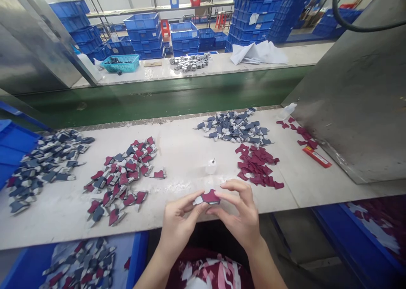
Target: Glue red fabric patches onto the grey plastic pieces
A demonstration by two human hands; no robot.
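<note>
Maroon-and-white fabric cutout (207, 197), single piece, lower centre of frame, clamped between fingertips of left hand (179, 230) and right hand (241, 219); white workbench (190, 154) beneath; red packet (317, 157) lettering unreadable.

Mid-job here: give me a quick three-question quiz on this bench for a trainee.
1. True or false: the left hand and the right hand both hold the maroon-and-white piece.
2. What stands on the white bench just beyond the hands? A) a stapler, B) a small clear bottle, C) a pair of scissors.
3. Fill the gap: the plastic crates stacked beyond the far bench are ____.

Key: 1 true; 2 B; 3 blue.
</note>
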